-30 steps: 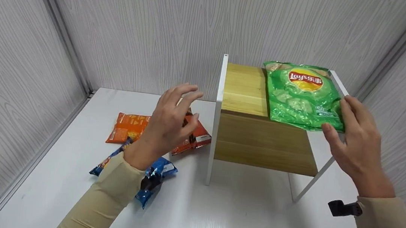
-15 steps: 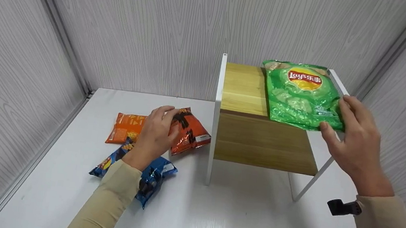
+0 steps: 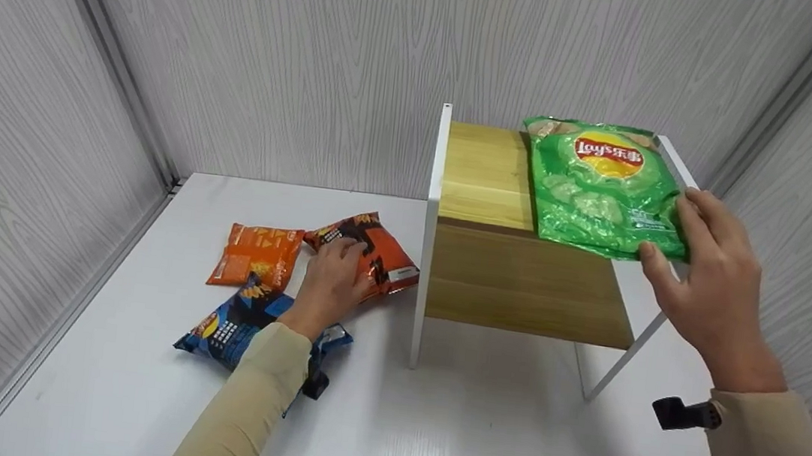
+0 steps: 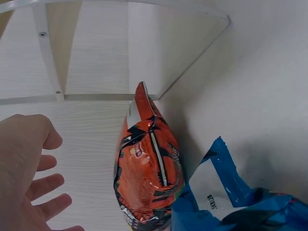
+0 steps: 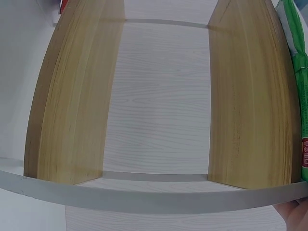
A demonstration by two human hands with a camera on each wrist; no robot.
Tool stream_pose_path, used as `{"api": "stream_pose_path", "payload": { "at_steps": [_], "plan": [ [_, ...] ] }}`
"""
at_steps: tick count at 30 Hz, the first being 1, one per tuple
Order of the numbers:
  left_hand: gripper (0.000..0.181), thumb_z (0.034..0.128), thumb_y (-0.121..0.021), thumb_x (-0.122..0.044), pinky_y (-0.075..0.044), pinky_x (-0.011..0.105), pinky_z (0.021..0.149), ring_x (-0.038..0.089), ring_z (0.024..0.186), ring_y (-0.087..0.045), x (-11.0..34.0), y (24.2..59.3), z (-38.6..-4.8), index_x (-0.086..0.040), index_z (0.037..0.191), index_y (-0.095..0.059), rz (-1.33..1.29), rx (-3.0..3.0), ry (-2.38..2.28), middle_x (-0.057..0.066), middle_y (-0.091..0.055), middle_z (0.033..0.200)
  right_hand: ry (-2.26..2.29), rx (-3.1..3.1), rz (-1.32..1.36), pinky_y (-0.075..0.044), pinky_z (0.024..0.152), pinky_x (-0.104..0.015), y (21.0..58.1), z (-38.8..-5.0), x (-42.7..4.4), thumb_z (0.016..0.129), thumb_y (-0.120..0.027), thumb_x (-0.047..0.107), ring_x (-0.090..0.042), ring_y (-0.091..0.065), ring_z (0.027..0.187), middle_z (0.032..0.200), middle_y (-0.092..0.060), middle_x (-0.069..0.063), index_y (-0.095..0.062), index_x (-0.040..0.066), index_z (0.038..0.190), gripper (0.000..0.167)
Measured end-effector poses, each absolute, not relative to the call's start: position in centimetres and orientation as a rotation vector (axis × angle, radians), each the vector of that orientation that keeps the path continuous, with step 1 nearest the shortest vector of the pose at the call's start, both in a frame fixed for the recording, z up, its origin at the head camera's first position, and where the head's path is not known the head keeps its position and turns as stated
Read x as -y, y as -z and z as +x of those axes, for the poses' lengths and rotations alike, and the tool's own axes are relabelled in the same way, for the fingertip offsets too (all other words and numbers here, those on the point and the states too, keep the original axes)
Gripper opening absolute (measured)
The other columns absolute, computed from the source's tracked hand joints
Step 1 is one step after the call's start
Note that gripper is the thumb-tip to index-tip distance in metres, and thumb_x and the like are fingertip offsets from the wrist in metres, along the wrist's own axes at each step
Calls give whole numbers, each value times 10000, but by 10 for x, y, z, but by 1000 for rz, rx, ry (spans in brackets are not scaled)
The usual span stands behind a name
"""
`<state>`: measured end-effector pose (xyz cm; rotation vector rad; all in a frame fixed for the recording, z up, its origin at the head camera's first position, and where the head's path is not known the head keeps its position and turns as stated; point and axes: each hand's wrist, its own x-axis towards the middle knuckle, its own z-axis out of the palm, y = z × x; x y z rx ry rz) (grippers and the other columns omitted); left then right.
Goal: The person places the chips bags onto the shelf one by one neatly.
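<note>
In the head view my left hand [image 3: 333, 277] is over the left part of a red-orange chip bag [image 3: 392, 253]. The left wrist view shows the fingers spread and slightly bent, with a gap between them and the red-orange bag [image 4: 147, 168]. A green Lay's chip bag [image 3: 594, 195] lies flat on the top board of a small shelf [image 3: 490, 176]. At that bag's near right corner, my right hand [image 3: 716, 291] touches the bag and the shelf's side. Little of this hand [image 5: 296, 216] shows in the right wrist view, behind the white side frame.
Left of the red-orange bag lies an orange snack bag [image 3: 256, 257]. Nearer are a dark blue chip bag [image 3: 229, 326] and another blue bag [image 3: 334, 337], partly under the left forearm. The shelf's white upright [image 3: 427, 260] stands right beside the red-orange bag.
My left hand has come down from mid-air beside the shelf to the red-orange bag. The right hand and the green bag have stayed in place.
</note>
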<state>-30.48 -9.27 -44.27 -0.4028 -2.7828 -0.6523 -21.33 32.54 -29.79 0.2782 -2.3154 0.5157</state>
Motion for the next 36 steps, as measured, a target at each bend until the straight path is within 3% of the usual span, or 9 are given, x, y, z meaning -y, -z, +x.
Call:
{"api": "stream_pose_path", "payload": {
  "at_steps": [7,16,20,27,36],
  "plan": [
    [605,931,-680,-248,-330,565,1171,356,1425,-363,77,463,-317,-98,1469,-446,-374,2835,641,167,-425,1506,-511,2318,280,-403,1018,-671,299,-214,-326,858,-628,341,-386,-430,1364,1487,-475,-139,-526,-5,1408,658],
    [776,907,-723,-281,-257,682,1148,382,1515,-179,65,495,-334,-215,1554,-300,-269,3017,465,145,-228,1632,-520,2314,278,-404,1014,-670,302,-215,-327,854,-630,344,-383,-434,1358,1485,-477,-134,-527,-2,1409,661],
    [853,894,-742,-250,-301,674,1129,398,1519,-171,66,510,-332,-238,1581,-236,-220,3074,352,150,-187,1651,-527,2310,288,-397,1021,-664,302,-215,-326,850,-627,341,-383,-433,1358,1480,-483,-135,-527,-1,1409,662],
    [822,923,-665,-30,-320,620,1145,439,1503,-189,60,516,-334,-186,1588,-207,-239,3056,348,191,-192,1642,-535,2306,284,-379,1047,-656,299,-216,-327,846,-630,335,-380,-423,1364,1480,-480,-137,-524,5,1413,665],
    [773,927,-648,0,-328,603,1144,431,1496,-227,61,511,-334,-163,1571,-252,-196,2999,583,178,-234,1634,-527,2308,291,-392,1032,-661,299,-215,-328,846,-627,345,-379,-428,1361,1479,-479,-135,-523,4,1413,670]
  ]
}}
